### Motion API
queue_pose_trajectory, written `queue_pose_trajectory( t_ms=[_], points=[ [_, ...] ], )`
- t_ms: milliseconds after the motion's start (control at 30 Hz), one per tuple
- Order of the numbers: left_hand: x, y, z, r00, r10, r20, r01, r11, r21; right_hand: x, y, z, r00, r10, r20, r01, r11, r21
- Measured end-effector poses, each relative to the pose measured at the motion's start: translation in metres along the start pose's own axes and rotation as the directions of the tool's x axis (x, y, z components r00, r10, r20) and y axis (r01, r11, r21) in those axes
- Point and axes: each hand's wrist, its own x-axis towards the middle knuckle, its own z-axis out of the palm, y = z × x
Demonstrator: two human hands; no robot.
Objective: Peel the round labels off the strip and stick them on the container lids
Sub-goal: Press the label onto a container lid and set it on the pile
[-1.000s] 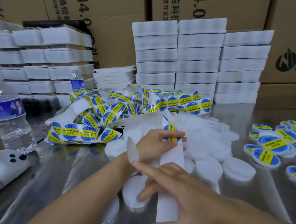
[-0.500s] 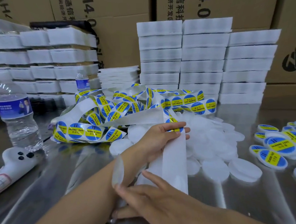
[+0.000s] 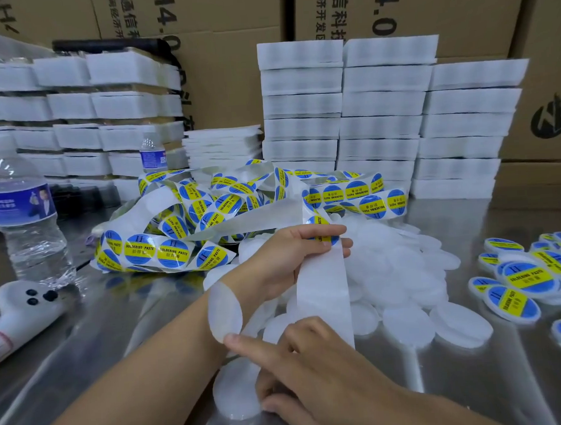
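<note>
- I see the left hand (image 3: 288,257) over the near edge of the pile of bare lids (image 3: 394,271), pinching the label strip (image 3: 323,288) at a blue-yellow label (image 3: 319,222).
- Nearer than the pile, the right hand (image 3: 318,371) holds one bare lid (image 3: 224,309) upright at its fingertips.
- Right of the pile lie labelled lids (image 3: 523,279).
- Behind the pile, stacked white trays (image 3: 381,107): contents not visible to me.

disc (image 3: 224,309): is turned from edge-on to face-on | right hand (image 3: 315,371): is drawn back toward the person
</note>
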Motion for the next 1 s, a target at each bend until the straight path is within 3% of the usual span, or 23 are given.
queue_pose_trajectory(
  t_ms=[67, 200, 267, 367, 467, 533, 633, 800, 1000],
  points=[
    [-0.001, 0.0, -0.001, 1.0, -0.001, -0.003, 0.002, 1.0, 0.016, -0.017, 0.005, -0.013, 0.996, 0.074, -0.046, -0.072, 0.996, 0.055],
    [-0.004, 0.0, -0.002, 1.0, -0.001, 0.003, 0.0, 0.999, 0.052, -0.018, 0.005, -0.019, 0.977, 0.166, -0.131, -0.096, 0.901, 0.423],
    [-0.007, 0.002, -0.002, 1.0, -0.004, 0.014, 0.003, 0.995, 0.098, -0.022, 0.019, -0.033, 0.914, 0.335, -0.229, -0.112, 0.752, 0.65],
    [-0.01, 0.001, 0.0, 1.0, -0.003, 0.0, 0.003, 0.979, 0.203, -0.02, 0.033, -0.045, 0.756, 0.565, -0.331, -0.057, 0.56, 0.827],
    [-0.011, -0.004, 0.007, 0.997, 0.018, -0.075, -0.002, 0.977, 0.213, -0.022, 0.056, -0.054, 0.593, 0.781, -0.198, -0.039, 0.274, 0.961],
    [-0.01, -0.008, 0.011, 0.996, 0.007, -0.093, 0.003, 0.995, 0.1, -0.028, 0.071, -0.057, 0.56, 0.826, -0.071, -0.009, 0.092, 0.996],
    [-0.013, -0.008, 0.011, 0.999, -0.046, -0.006, 0.046, 0.994, -0.101, -0.033, 0.084, -0.058, 0.487, 0.872, 0.041, -0.002, -0.046, 0.999],
    [-0.013, -0.008, 0.012, 1.0, -0.003, -0.032, 0.001, 0.999, -0.039, -0.037, 0.094, -0.061, 0.445, 0.889, 0.112, 0.026, -0.138, 0.99],
    [-0.016, -0.014, 0.014, 0.993, 0.053, -0.103, -0.041, 0.992, 0.115, -0.038, 0.097, -0.059, 0.335, 0.936, 0.112, -0.063, -0.097, 0.993]
  ],
)
